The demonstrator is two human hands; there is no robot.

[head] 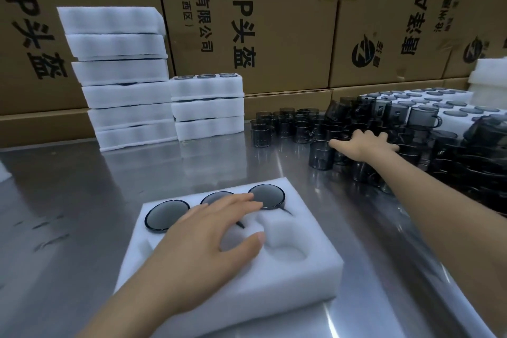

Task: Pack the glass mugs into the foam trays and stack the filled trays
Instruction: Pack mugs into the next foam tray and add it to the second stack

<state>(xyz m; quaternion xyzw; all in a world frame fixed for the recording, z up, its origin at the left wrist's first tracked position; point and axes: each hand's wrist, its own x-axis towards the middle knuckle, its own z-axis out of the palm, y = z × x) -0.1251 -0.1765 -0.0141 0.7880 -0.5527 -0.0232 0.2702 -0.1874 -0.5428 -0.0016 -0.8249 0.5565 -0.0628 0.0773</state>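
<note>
Steel bench (pixel 82 200), cartons behind. Left hand (pixel 208 239) flat, fingers straight, steadying white foam tray (pixel 274 282). Right hand (pixel 365 145), spread at two o'clock, tops smoky glass mugs (pixel 321 155); grip unclear. Lift one cleanly, handle toward slot.

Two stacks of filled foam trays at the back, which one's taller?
The left stack, standing against the cardboard boxes: six trays high. The right stack beside it has three, its top tray's mug rims exposed.

Packing station in a warehouse. Printed cardboard cartons (pixel 247 22) walled up along the far side; steel worktable (pixel 82 186) near. Stacked white foam trays (pixel 123 96) far left, smoked glass mugs (pixel 301 126) massed right.
</note>
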